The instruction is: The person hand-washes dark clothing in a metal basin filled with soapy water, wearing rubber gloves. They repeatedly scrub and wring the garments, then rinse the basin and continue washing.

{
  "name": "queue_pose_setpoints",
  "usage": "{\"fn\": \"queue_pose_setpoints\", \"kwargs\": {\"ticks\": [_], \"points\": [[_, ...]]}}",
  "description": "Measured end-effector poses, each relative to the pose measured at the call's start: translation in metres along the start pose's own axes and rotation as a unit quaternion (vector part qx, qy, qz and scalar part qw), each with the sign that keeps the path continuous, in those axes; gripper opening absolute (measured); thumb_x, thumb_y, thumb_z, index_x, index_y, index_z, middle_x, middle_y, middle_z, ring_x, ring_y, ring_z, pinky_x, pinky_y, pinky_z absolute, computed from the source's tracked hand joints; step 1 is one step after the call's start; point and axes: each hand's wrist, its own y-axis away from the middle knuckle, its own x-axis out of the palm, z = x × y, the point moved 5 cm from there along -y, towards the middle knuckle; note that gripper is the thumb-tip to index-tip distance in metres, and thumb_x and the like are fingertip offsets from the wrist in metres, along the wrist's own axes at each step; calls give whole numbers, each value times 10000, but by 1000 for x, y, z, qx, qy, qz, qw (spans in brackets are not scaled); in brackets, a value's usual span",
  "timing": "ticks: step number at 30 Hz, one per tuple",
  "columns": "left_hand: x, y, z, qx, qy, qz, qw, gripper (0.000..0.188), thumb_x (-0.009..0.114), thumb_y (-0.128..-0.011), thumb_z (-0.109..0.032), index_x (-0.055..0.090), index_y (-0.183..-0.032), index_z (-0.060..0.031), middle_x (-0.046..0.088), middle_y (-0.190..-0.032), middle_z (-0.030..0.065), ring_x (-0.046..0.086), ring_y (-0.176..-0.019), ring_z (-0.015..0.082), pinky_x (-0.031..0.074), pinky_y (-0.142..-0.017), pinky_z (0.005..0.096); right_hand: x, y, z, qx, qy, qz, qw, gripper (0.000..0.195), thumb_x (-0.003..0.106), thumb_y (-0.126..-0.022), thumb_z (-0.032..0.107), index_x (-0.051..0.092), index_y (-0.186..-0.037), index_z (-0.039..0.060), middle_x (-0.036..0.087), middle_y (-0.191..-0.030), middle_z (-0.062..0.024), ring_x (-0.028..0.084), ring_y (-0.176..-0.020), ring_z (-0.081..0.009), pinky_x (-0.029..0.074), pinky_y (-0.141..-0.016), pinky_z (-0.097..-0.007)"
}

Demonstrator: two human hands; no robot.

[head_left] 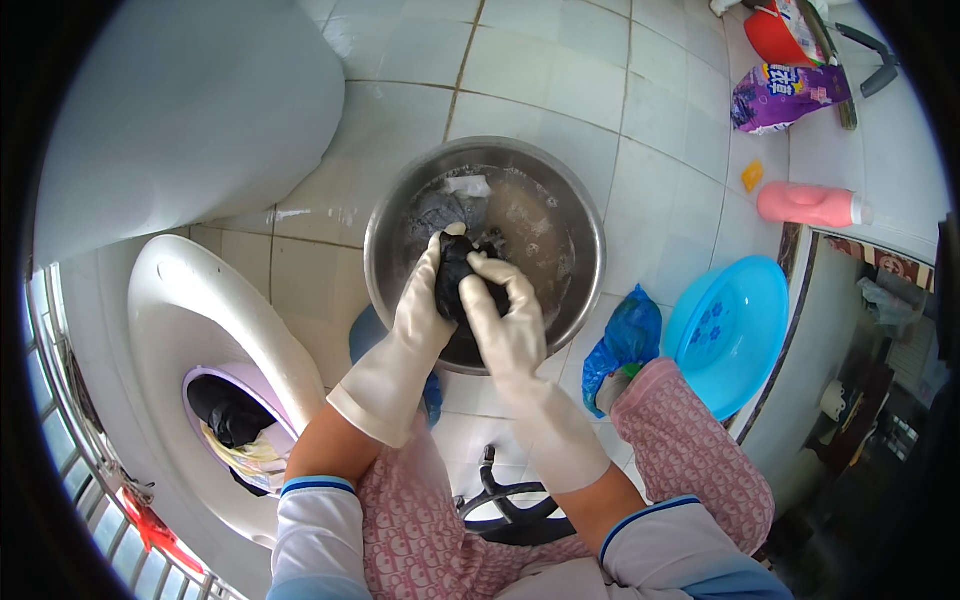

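Both my hands wear long cream rubber gloves over a round stainless steel basin (581, 196) on the floor. My left hand (420, 296) grips a bunched black wet cloth (454, 274) from its left side. From the right, my right hand (510, 307) presses its fingers and thumb onto the same cloth. Murky brownish water (525, 217) with patches of foam fills the lower part of the basin. A grey cloth (442, 210) and a white piece of cloth (469, 186) lie in the water beyond my left fingertips. The cloth's underside is hidden by my gloves.
Left stands a white tub (217, 292) holding a lilac basin (279, 401) with black and pale clothes. At right are a light-blue plastic basin (750, 337), a pink bottle (806, 204), and a purple detergent bag (784, 97). A blue plastic shoe cover (626, 337) wraps my right foot.
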Motion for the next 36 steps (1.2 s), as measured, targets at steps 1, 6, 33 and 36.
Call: {"fn": "queue_pose_setpoints", "kwargs": {"ticks": [1,6,33,36], "points": [[6,-1,4,22,68,46,996,649,452,-1109,-495,467,-1562,-30,659,-1305,150,608,-1270,295,467,-1135,419,6,7,5,-125,82,-6,989,206,808,-953,203,738,-1067,47,741,-1159,-148,700,-1096,-278,539,-1002,-416],[30,16,25,-199,110,-128,965,396,564,-1046,-155,602,-1425,-47,679,-1344,108,626,-1275,246,497,-1108,416,-26,-46,-11,148,112,-124,975,250,701,-1027,299,683,-1076,55,727,-1204,-190,697,-1125,-332,534,-1012,-414],[46,10,-16,-180,312,82,929,904,509,-1012,-744,392,-1621,-86,556,-1524,153,540,-1414,319,421,-1220,503,-7,-9,41,-283,389,292,827,600,856,-829,216,648,-1375,83,543,-1477,-161,577,-1196,-407,466,-1095,-520],[35,19,-6,-210,225,72,949,736,579,-1028,-532,427,-1582,-72,603,-1438,125,568,-1360,262,410,-1224,446,-14,2,57,-471,293,272,786,569,848,-753,276,687,-1253,57,565,-1386,-166,559,-1120,-404,467,-1005,-537]]}}
